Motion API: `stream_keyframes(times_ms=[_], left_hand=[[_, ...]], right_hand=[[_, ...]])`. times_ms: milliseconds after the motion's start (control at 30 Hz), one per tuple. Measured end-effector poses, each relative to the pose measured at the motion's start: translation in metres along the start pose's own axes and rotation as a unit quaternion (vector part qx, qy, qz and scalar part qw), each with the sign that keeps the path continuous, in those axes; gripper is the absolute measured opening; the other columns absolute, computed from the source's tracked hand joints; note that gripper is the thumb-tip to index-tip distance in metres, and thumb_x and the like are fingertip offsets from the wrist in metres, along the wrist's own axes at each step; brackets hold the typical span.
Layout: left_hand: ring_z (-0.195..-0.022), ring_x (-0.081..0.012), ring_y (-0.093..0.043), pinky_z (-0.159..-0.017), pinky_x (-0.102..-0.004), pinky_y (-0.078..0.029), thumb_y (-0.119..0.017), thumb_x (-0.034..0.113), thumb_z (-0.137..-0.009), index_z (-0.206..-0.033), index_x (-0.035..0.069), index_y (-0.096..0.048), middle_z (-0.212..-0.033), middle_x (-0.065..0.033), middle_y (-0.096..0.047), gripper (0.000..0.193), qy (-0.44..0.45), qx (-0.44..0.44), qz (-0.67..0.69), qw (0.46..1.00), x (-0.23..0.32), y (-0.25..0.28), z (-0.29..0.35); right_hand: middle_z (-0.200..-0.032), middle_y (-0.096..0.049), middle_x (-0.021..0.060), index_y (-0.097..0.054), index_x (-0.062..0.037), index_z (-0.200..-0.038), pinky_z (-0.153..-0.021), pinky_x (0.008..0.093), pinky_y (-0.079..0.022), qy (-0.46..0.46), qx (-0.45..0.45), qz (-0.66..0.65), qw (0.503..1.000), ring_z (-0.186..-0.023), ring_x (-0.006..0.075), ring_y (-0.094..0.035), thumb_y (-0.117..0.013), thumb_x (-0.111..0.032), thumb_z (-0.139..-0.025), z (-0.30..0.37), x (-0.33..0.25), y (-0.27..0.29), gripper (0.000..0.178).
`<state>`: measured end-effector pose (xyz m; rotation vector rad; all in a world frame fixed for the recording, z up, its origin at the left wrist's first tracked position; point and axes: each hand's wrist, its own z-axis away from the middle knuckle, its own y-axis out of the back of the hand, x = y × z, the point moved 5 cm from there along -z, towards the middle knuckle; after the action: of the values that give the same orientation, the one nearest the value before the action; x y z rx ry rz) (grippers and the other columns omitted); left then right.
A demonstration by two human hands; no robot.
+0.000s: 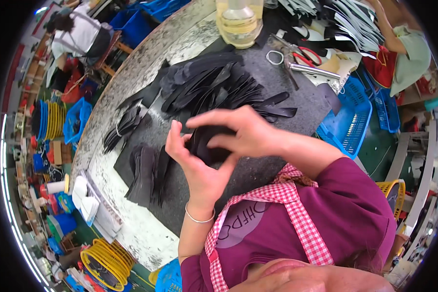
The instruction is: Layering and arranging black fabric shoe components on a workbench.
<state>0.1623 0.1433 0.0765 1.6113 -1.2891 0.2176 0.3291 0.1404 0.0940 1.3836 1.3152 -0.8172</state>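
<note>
Above the near part of the dark work mat, my left hand (pixel 197 170) and my right hand (pixel 250 131) come together around a bunch of black material (pixel 210 142), which looks like the strips nearby. Curved fingers and thumbs enclose it from both sides, and they cover much of its outline. Just beyond my hands lies a big loose heap of black strips (pixel 214 80). A smaller bundle of black strips (pixel 124 125) with a pale band around it rests at the left. Closer to me on the left, a stack of black strips (pixel 143 168) lies flat.
A clear container with yellow tape rolls (pixel 238 24) stands at the back. Red-handled scissors (pixel 306 56), a metal rod (pixel 316 71) and a white band (pixel 275 57) lie right of the heap. A blue basket (pixel 348 117) is beside the table; another person's arm (pixel 389 29) reaches in behind.
</note>
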Motion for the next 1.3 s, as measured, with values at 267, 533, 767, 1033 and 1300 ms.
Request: stream_keyframes(times_ms=[267,533,767,1033,1300], left_hand=[[-0.126,-0.0234,-0.062,-0.100,-0.0356,-0.052,-0.091,0.004,-0.083,-0.158,0.002,-0.049,-0.155,-0.0133,-0.052,0.086,0.139,-0.018,0.136,0.981,-0.023,0.031,0.036],[-0.098,-0.0270,-0.075,-0.090,-0.0353,-0.059,-0.082,-0.010,-0.087,-0.104,0.001,-0.080,-0.103,-0.0131,-0.078,0.020,0.122,0.141,-0.151,0.971,-0.055,0.124,0.098],[-0.105,-0.0309,-0.074,-0.096,-0.0396,-0.058,-0.091,0.006,-0.086,-0.115,0.004,-0.083,-0.115,-0.0116,-0.080,0.030,0.133,0.121,-0.259,0.949,-0.076,0.125,0.114],[-0.099,-0.0249,-0.077,-0.090,-0.0370,-0.059,-0.079,0.011,-0.101,-0.118,0.004,-0.082,-0.106,-0.0113,-0.082,0.019,0.182,0.083,-0.232,0.952,-0.087,0.115,0.111],[-0.098,-0.0100,-0.072,-0.085,-0.0279,-0.057,-0.071,0.009,-0.107,-0.125,-0.001,-0.077,-0.108,-0.0038,-0.080,0.021,0.302,0.015,0.090,0.949,-0.114,0.163,0.122]], right_hand=[[-0.127,-0.072,0.0126,-0.062,-0.0010,-0.143,-0.099,0.0412,-0.054,-0.014,0.571,0.091,0.815,-0.114,0.0255,-0.066,-0.081,-0.020,-0.093,-0.068,0.124,0.318,0.057],[-0.164,-0.055,0.0249,-0.052,-0.0116,-0.165,-0.125,0.0611,-0.038,-0.337,0.328,0.628,0.620,-0.156,0.0437,-0.048,-0.078,-0.087,-0.075,-0.080,0.272,0.575,0.120],[-0.143,-0.073,0.0118,-0.073,-0.0030,-0.141,-0.108,0.0329,-0.054,0.037,0.343,0.355,0.869,-0.126,0.0198,-0.070,-0.087,-0.031,-0.098,-0.047,0.097,0.251,0.053],[-0.125,-0.074,0.0101,-0.074,-0.0079,-0.124,-0.100,0.0448,-0.058,0.241,-0.132,0.286,0.918,-0.115,0.0335,-0.070,-0.089,-0.005,-0.079,-0.017,0.002,-0.076,0.048],[-0.127,-0.065,0.0097,-0.067,-0.0097,-0.136,-0.092,0.0424,-0.061,0.252,-0.146,0.272,0.917,-0.115,0.0332,-0.065,-0.091,-0.009,-0.076,-0.033,0.010,-0.155,0.065]])
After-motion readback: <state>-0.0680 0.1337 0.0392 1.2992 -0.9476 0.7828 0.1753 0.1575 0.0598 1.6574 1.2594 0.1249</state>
